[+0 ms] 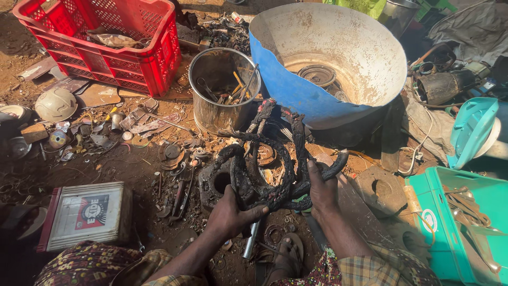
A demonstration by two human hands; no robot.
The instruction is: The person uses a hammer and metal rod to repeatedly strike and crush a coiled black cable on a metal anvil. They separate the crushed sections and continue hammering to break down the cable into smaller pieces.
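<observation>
A tangled bundle of charred black cable hangs in the air between both hands, above the littered dirt ground. The left hand clamps its lower loop; the right hand grips its right side, near the blue basin.

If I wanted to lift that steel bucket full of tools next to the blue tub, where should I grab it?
Probably by the rim of the steel bucket, coming from above on the near side. It stands upright and open-topped, and I can't see a handle. The blue tub crowds its right side, and the tools inside lean toward the right of the rim.
</observation>
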